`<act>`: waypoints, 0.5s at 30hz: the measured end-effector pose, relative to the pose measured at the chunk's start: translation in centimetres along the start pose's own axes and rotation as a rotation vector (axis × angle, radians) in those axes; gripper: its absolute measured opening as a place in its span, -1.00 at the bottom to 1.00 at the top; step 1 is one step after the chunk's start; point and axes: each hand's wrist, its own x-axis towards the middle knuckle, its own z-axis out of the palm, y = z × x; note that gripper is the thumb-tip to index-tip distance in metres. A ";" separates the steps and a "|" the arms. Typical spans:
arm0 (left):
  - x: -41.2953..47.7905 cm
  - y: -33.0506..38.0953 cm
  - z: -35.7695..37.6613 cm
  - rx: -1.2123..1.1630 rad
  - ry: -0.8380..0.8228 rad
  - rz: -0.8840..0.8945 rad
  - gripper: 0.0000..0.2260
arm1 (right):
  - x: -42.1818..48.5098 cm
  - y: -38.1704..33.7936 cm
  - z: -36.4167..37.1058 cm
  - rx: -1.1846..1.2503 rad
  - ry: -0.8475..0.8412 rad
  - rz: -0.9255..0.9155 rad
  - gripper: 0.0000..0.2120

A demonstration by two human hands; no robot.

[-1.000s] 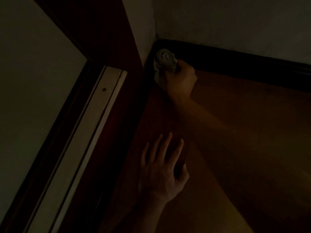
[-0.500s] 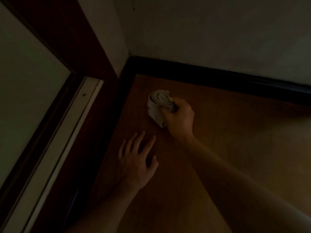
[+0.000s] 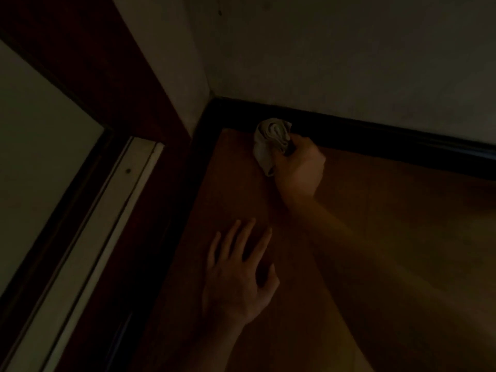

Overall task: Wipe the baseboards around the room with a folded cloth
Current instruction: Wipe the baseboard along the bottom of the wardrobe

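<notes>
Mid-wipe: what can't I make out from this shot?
Head view only.
Dust on the baseboard: too dark to tell.
Whether the cloth touches it: hidden by the cloth's own folds.
Fingertips of the right hand: hidden behind its knuckles and the cloth.
Baseboard's run rightward: cut off by the frame edge.

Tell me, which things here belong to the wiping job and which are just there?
Job: cloth; right hand gripping it; dark baseboard.
Just there: floor, left hand resting flat on it; wall; door frame.
</notes>
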 end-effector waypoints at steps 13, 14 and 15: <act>0.1 -0.1 0.0 -0.041 -0.002 0.010 -0.39 | 1.1 -2.1 5.2 -0.049 0.020 -0.014 -0.78; 0.1 0.0 -0.1 -0.039 -0.006 0.008 -0.39 | 1.2 -2.2 5.2 -0.037 0.014 -0.022 -0.78; 0.1 0.0 -0.3 -0.038 -0.011 0.005 -0.38 | 1.2 -2.1 4.9 -0.021 0.013 -0.022 -0.77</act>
